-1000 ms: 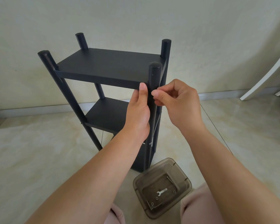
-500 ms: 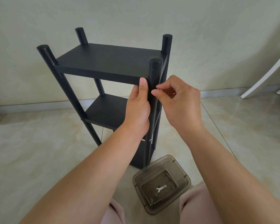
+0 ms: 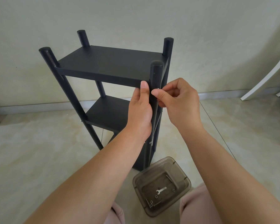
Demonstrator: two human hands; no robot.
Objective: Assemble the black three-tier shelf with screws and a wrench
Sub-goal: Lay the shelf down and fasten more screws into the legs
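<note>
- The shelf (image 3: 110, 65) stands upright on the floor (image 3: 31, 151), close to the wall.
- My left hand (image 3: 140, 113) wraps the near right post (image 3: 155, 75) just below the top tier, thumb straight up along it.
- My right hand (image 3: 176, 101) pinches a small silver screw (image 3: 158, 89) against that post at top-tier height.
- To do well: keep the post steady, hold the screw square to its hole, and turn it by fingertip until the thread catches; only then fetch the wrench (image 3: 160, 190).
- The wrench lies in the brown tray (image 3: 183, 177) at the floor's near edge, with loose hardware beside it.
- Hidden: the hole itself and how far the screw sits in. My left fingers behind the post are out of sight.
</note>
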